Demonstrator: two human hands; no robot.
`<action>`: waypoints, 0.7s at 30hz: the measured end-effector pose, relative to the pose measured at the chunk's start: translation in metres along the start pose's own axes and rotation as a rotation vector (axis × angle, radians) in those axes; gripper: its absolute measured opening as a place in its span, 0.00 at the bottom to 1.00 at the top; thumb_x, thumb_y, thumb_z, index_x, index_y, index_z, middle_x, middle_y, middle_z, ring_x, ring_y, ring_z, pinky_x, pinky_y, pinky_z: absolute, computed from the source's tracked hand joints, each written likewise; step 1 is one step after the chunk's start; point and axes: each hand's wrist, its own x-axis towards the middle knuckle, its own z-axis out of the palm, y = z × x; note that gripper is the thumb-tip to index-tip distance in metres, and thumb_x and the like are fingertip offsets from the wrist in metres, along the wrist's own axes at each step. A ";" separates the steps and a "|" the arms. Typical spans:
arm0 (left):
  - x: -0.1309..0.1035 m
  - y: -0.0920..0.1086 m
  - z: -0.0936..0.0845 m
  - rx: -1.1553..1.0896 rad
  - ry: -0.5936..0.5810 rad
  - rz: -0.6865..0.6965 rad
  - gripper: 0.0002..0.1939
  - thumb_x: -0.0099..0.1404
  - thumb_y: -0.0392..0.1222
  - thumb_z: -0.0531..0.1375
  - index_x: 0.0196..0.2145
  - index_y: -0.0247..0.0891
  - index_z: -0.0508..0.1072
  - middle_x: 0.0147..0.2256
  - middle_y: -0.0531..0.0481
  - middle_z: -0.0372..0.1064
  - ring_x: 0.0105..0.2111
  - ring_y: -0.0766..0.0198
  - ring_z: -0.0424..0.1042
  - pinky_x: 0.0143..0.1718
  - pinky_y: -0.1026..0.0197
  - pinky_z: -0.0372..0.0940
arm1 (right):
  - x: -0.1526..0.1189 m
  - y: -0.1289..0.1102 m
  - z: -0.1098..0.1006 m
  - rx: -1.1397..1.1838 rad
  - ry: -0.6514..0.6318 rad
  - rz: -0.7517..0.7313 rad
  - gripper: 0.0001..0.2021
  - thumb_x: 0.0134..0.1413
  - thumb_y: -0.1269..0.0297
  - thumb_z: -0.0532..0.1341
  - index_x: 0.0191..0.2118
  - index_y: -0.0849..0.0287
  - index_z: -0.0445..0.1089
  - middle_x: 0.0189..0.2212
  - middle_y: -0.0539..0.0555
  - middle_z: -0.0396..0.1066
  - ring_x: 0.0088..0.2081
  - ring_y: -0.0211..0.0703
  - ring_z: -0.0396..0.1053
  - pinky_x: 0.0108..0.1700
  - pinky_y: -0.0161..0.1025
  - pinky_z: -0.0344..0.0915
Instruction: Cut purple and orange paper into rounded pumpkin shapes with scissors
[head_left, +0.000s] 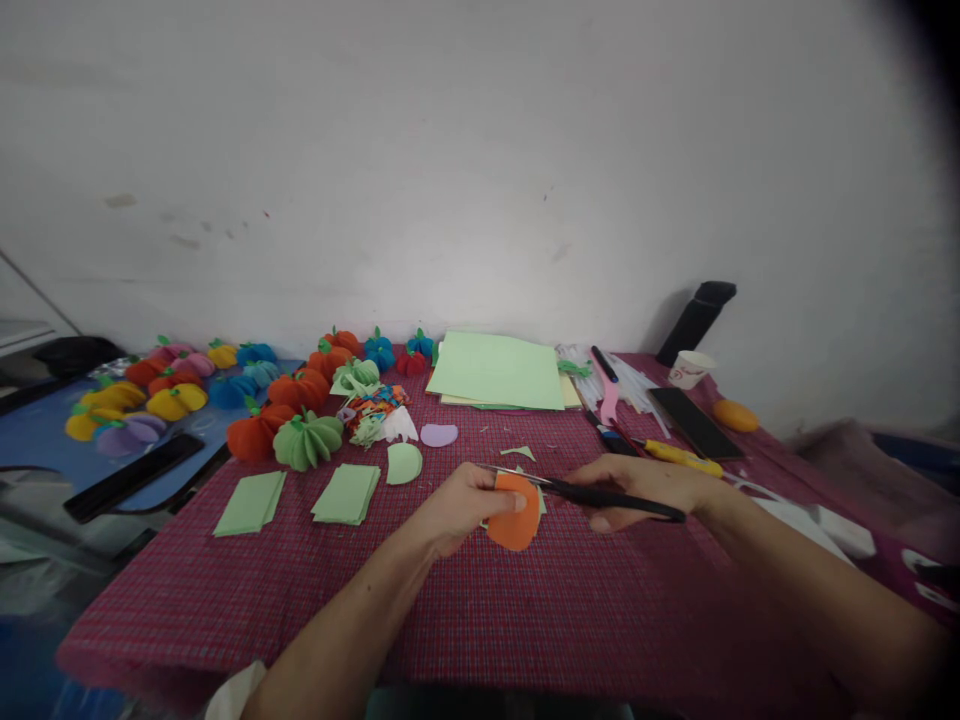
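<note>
My left hand (469, 505) pinches a rounded orange paper piece (514, 525) with the thumb on top, over the middle of the table. Pale green paper shows at its edge, partly hidden beneath it. My right hand (626, 485) grips black-handled scissors (600, 492) from the right. Their blades reach left along the top edge of the orange piece; I cannot tell how far apart they are. A pale green scrap (519, 452) lies just beyond the blades. To the left rest a rounded green cutout (404, 463) and a purple cutout (439, 435).
Two green paper stacks (346, 494) lie front left. Behind them stand paper pumpkins (307, 440) and a scrap pile (375, 405). Large green sheets (499, 370) lie by the wall. On the right are a yellow-handled tool (682, 458), a black phone (694, 422) and a paper cup (690, 370).
</note>
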 end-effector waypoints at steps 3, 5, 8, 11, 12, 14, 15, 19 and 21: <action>-0.001 0.002 0.001 0.007 0.012 -0.025 0.11 0.44 0.43 0.64 0.22 0.29 0.74 0.20 0.48 0.69 0.20 0.70 0.63 0.24 0.66 0.57 | -0.001 0.001 -0.002 0.025 -0.034 0.020 0.18 0.48 0.56 0.58 0.42 0.62 0.67 0.23 0.46 0.57 0.24 0.32 0.53 0.25 0.30 0.54; -0.001 0.002 0.001 0.020 0.013 -0.029 0.11 0.45 0.42 0.64 0.22 0.29 0.74 0.20 0.49 0.68 0.20 0.70 0.63 0.24 0.66 0.56 | -0.001 0.000 -0.004 0.027 -0.055 0.022 0.18 0.48 0.57 0.59 0.42 0.62 0.67 0.23 0.46 0.56 0.24 0.31 0.52 0.25 0.30 0.53; -0.001 0.001 0.000 0.034 -0.003 -0.030 0.10 0.45 0.41 0.63 0.23 0.29 0.75 0.20 0.50 0.67 0.20 0.71 0.62 0.24 0.67 0.55 | -0.001 -0.002 -0.008 0.027 -0.082 0.022 0.17 0.48 0.58 0.59 0.43 0.63 0.67 0.23 0.46 0.55 0.25 0.31 0.52 0.26 0.30 0.53; -0.002 0.001 0.000 0.040 -0.013 -0.033 0.10 0.45 0.41 0.63 0.22 0.29 0.75 0.18 0.51 0.66 0.19 0.71 0.61 0.23 0.67 0.54 | -0.001 -0.004 -0.010 0.042 -0.087 0.026 0.19 0.47 0.57 0.59 0.43 0.63 0.67 0.25 0.47 0.57 0.26 0.32 0.54 0.27 0.30 0.54; -0.002 0.001 0.001 0.046 -0.012 -0.033 0.10 0.45 0.42 0.64 0.22 0.29 0.75 0.18 0.52 0.66 0.19 0.72 0.61 0.22 0.67 0.54 | -0.001 -0.004 -0.010 0.045 -0.090 0.028 0.19 0.47 0.57 0.59 0.44 0.63 0.67 0.25 0.47 0.57 0.26 0.32 0.54 0.27 0.30 0.54; -0.003 0.002 0.001 0.063 -0.007 -0.038 0.10 0.44 0.42 0.64 0.21 0.29 0.74 0.18 0.52 0.65 0.18 0.72 0.59 0.21 0.67 0.53 | -0.001 -0.004 -0.011 0.048 -0.105 0.030 0.20 0.47 0.56 0.59 0.45 0.63 0.66 0.26 0.47 0.58 0.26 0.32 0.54 0.27 0.30 0.54; -0.003 0.002 0.001 0.070 -0.007 -0.041 0.10 0.44 0.42 0.64 0.21 0.30 0.74 0.18 0.52 0.65 0.18 0.72 0.59 0.21 0.68 0.52 | -0.001 -0.004 -0.012 0.049 -0.114 0.030 0.20 0.47 0.56 0.59 0.45 0.63 0.66 0.26 0.47 0.58 0.26 0.32 0.55 0.27 0.30 0.54; -0.004 0.001 0.001 0.074 -0.017 -0.048 0.12 0.43 0.42 0.64 0.24 0.29 0.75 0.19 0.52 0.65 0.19 0.71 0.60 0.22 0.67 0.52 | -0.002 -0.003 -0.013 0.055 -0.119 0.021 0.19 0.47 0.57 0.60 0.45 0.63 0.67 0.25 0.47 0.59 0.25 0.32 0.54 0.27 0.30 0.54; -0.003 0.000 0.001 0.072 -0.023 -0.048 0.12 0.44 0.42 0.64 0.25 0.29 0.75 0.20 0.51 0.66 0.20 0.70 0.61 0.23 0.66 0.53 | -0.001 -0.003 -0.013 0.060 -0.120 0.020 0.18 0.47 0.58 0.60 0.44 0.63 0.67 0.24 0.46 0.58 0.25 0.32 0.54 0.26 0.30 0.54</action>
